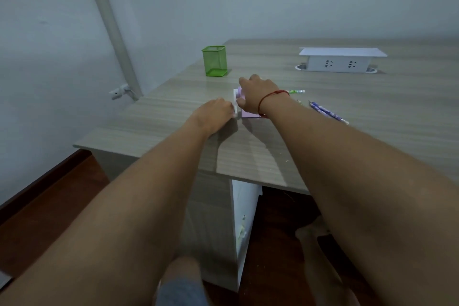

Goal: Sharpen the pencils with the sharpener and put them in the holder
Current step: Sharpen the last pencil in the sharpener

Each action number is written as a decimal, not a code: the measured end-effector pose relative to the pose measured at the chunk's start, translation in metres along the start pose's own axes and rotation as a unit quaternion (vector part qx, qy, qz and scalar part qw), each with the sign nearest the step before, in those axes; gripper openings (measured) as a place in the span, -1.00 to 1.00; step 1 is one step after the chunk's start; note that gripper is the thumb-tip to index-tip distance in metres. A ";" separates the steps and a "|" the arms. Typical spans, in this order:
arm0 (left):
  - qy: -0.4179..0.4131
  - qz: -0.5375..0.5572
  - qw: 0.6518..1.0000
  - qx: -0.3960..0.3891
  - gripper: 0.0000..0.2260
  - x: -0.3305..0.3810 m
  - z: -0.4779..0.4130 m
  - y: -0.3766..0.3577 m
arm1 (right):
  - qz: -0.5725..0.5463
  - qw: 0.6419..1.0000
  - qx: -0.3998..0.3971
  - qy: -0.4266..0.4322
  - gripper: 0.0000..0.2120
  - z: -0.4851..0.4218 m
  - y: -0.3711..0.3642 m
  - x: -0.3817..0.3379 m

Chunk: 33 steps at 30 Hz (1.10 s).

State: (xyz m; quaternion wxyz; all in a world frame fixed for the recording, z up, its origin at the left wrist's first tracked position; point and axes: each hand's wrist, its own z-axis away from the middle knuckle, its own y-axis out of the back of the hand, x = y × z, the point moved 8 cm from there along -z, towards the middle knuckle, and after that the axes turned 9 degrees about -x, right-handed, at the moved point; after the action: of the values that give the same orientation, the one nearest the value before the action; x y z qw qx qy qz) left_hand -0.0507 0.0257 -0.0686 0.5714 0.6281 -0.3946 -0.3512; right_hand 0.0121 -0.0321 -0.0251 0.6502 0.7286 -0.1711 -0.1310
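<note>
Pink plastic shows between my two hands: the sharpener [244, 114] sits on the pale wood-grain surface [372, 112], mostly covered. My right hand [258, 93] lies over its top with the fingers curled down around the body, pinning it. My left hand [218, 113] is at its white end piece, where I take the crank to be, fingers closed narrow on it, though the exact grip is hidden from me. I cannot tell whether a pencil is loaded inside. Just to the right lie the blue patterned pencils [327, 112], and a green pencil [295, 91] pokes out from behind my right wrist, which wears a red string [267, 98]. The green mesh holder [214, 61] stands upright beyond the sharpener, near the left edge, and looks empty from here. I judge the sharpener light and hollow, likely to skid on this smooth top, so it wants firm downward pressure on the body while the small handle is turned. The pencils are thin, stiff and prone to roll, with brittle tips; I would pinch each at mid-shaft. A white socket box [340, 62] sits well apart at the back.
</note>
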 end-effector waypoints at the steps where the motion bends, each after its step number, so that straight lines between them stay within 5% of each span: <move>1: -0.001 0.001 1.000 -0.006 -0.74 -0.001 -0.002 -0.002 | -0.001 1.000 -0.001 0.000 -0.59 -0.001 -0.001 0.000; 6: -0.013 0.031 0.998 -0.047 -0.73 -0.007 -0.016 0.000 | -0.015 1.000 -0.005 -0.001 -0.59 -0.004 -0.006 0.002; 15: -0.038 -0.083 0.994 -0.067 -0.77 -0.008 -0.041 0.010 | -0.013 1.000 -0.009 0.004 -0.58 -0.002 -0.001 0.003; 33: -0.087 -0.240 0.963 0.085 -0.74 0.005 -0.033 0.073 | -0.007 0.998 -0.044 -0.036 -0.58 -0.005 0.000 0.002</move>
State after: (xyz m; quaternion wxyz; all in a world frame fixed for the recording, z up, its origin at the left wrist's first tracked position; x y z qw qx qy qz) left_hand -0.0264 0.0331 0.0072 0.3778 0.7177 -0.3092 -0.4965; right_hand 0.0159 -0.0283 -0.0245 0.6740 0.6955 -0.1832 -0.1688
